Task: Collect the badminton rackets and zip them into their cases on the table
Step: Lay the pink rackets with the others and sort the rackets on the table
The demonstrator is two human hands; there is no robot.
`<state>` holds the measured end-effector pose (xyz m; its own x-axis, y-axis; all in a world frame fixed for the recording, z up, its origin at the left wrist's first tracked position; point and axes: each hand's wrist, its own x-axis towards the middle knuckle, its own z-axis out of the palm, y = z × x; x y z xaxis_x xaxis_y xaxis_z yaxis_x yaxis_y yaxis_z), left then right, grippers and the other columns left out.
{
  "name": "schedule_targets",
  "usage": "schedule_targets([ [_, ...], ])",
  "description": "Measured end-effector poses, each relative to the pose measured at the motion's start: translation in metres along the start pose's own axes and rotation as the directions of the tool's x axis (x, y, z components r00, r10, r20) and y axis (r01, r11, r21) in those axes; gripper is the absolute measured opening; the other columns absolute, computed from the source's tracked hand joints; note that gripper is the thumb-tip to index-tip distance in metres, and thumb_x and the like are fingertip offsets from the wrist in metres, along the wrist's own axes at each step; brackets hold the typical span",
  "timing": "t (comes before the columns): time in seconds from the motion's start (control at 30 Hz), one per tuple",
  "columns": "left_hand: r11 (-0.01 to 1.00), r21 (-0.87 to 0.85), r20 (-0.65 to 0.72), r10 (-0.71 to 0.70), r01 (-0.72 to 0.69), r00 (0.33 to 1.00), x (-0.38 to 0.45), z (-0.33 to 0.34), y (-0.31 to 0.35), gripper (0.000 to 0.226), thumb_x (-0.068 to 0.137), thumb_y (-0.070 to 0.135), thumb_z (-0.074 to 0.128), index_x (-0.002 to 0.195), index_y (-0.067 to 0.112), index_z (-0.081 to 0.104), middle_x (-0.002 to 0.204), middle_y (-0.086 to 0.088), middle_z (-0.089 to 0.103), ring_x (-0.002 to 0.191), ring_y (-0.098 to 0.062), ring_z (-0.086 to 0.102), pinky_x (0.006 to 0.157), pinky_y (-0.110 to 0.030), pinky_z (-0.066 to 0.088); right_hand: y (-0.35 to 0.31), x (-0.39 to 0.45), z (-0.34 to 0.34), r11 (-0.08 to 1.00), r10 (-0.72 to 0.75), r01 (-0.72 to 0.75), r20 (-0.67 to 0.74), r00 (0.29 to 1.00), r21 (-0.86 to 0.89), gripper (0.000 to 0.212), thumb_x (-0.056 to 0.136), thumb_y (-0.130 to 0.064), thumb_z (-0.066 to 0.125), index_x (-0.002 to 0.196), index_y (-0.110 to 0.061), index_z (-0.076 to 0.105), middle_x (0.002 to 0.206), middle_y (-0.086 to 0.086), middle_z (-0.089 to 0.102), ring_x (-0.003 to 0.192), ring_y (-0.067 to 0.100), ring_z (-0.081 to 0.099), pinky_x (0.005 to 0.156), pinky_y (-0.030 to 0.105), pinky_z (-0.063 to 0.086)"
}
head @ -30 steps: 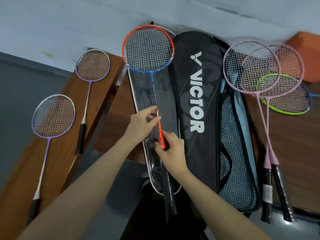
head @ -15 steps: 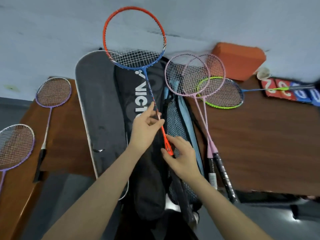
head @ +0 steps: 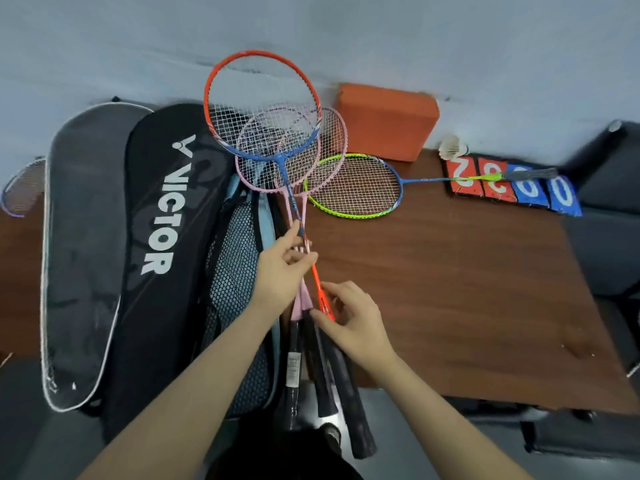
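An orange-and-blue racket (head: 242, 64) lies over two pink rackets (head: 337, 133) near the table's middle. My left hand (head: 282, 271) pinches its shaft, and my right hand (head: 353, 320) holds it where the orange cone meets the black grip. A green racket (head: 353, 185) lies flat to the right. A black VICTOR case (head: 162, 216), a grey case (head: 79, 237) with white piping and a blue mesh case (head: 235, 271) lie side by side on the left.
An orange block (head: 386, 124) stands against the wall. A shuttlecock (head: 450, 148) and red and blue number cards (head: 512, 190) lie at the back right of the brown table (head: 467, 289). A purple racket head (head: 20, 188) shows at the far left. Dark seating (head: 609, 202) is on the right.
Both hands have carried the orange-and-blue racket to the right, off the grey case and across the VICTOR case, until it lies over the two pink rackets.
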<state>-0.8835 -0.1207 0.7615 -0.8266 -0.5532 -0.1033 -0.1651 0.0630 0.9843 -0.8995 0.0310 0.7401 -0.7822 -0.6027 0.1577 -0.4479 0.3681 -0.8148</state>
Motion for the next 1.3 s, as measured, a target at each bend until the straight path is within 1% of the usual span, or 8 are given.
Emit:
schedule_targets([
  [0.1,0.998,0.048,0.017,-0.028,0.027,0.999,0.006,0.008,-0.011,0.063,0.084,-0.004,0.060,0.140,0.013,0.036,0.092,0.011,0.054,0.066,-0.005,0.049,0.067,-0.005,0.043,0.022,0.011,-0.013,0.989,0.093,-0.090,-0.018,0.996,0.117,0.031,0.082,-0.031,0.059,0.108,-0.016,0.066,0.085,-0.003,0.059,0.072,0.006,0.053,0.072,0.028,0.047],
  [0.37,0.967,0.250,0.015,-0.053,0.047,0.998,0.038,0.015,-0.040,0.057,0.085,-0.002,0.057,0.137,0.015,0.041,0.082,0.006,0.052,0.066,0.000,0.051,0.075,-0.003,0.039,0.077,0.084,-0.032,0.973,0.204,-0.216,-0.134,0.970,-0.081,0.021,0.089,-0.012,0.059,0.108,-0.010,0.066,0.089,-0.003,0.059,0.072,0.002,0.052,0.073,0.018,0.044],
  [0.5,0.896,0.445,-0.052,0.012,0.013,0.999,0.054,0.028,-0.056,0.052,0.086,0.007,0.057,0.136,0.012,0.044,0.094,-0.006,0.057,0.089,-0.021,0.056,0.089,-0.033,0.044,0.108,0.120,-0.045,0.943,0.229,-0.250,-0.117,0.966,-0.220,0.028,0.085,-0.020,0.063,0.112,-0.015,0.065,0.089,-0.007,0.055,0.077,0.017,0.057,0.079,0.044,0.049],
  [0.63,0.816,0.576,-0.163,0.166,-0.043,0.973,0.061,0.033,-0.069,0.045,0.078,0.019,0.060,0.123,0.015,0.056,0.107,-0.008,0.052,0.102,-0.028,0.048,0.090,-0.037,0.034,0.138,0.153,-0.056,0.878,0.265,-0.268,-0.063,0.962,-0.396,0.035,0.084,-0.027,0.066,0.118,-0.021,0.062,0.111,-0.001,0.061,0.105,0.021,0.057,0.091,0.039,0.034],
  [0.73,0.896,0.443,-0.181,0.113,-0.021,0.977,0.056,0.034,-0.073,0.044,0.086,0.026,0.056,0.129,0.028,0.049,0.107,0.004,0.046,0.100,-0.016,0.050,0.093,-0.034,0.039,0.159,0.173,-0.057,0.851,0.238,-0.222,-0.028,0.971,-0.476,0.037,0.084,-0.030,0.065,0.120,-0.022,0.061,0.121,-0.002,0.058,0.116,0.020,0.050,0.098,0.036,0.025],
  [0.87,0.934,0.355,-0.195,0.109,-0.033,0.975,0.051,0.039,-0.076,0.051,0.089,0.014,0.058,0.137,0.024,0.043,0.105,-0.001,0.046,0.085,-0.006,0.051,0.088,-0.015,0.041,0.178,0.184,-0.054,0.809,0.169,-0.141,-0.004,0.986,-0.571,0.027,0.083,-0.024,0.067,0.109,-0.020,0.066,0.114,-0.001,0.059,0.111,0.022,0.050,0.097,0.033,0.017],
  [1.1,0.913,0.408,-0.215,0.116,-0.019,0.970,0.053,0.037,-0.075,0.048,0.088,0.023,0.057,0.134,0.026,0.047,0.100,0.002,0.048,0.078,-0.011,0.052,0.082,-0.021,0.045,0.185,0.187,-0.053,0.738,-0.057,0.067,0.037,0.998,-0.672,0.002,0.082,-0.017,0.065,0.081,-0.015,0.065,0.081,-0.001,0.059,0.080,0.027,0.058,0.080,0.033,0.021],
  [1.3,0.934,0.357,-0.231,0.119,-0.030,0.966,0.052,0.033,-0.077,0.047,0.089,0.008,0.056,0.134,0.018,0.047,0.099,-0.003,0.054,0.078,-0.016,0.058,0.080,-0.028,0.049,0.157,0.173,-0.046,0.685,-0.239,0.264,0.133,0.962,-0.679,0.024,0.087,-0.030,0.046,0.082,-0.014,0.063,0.081,0.000,0.062,0.076,0.025,0.058,0.073,0.032,0.024],
])
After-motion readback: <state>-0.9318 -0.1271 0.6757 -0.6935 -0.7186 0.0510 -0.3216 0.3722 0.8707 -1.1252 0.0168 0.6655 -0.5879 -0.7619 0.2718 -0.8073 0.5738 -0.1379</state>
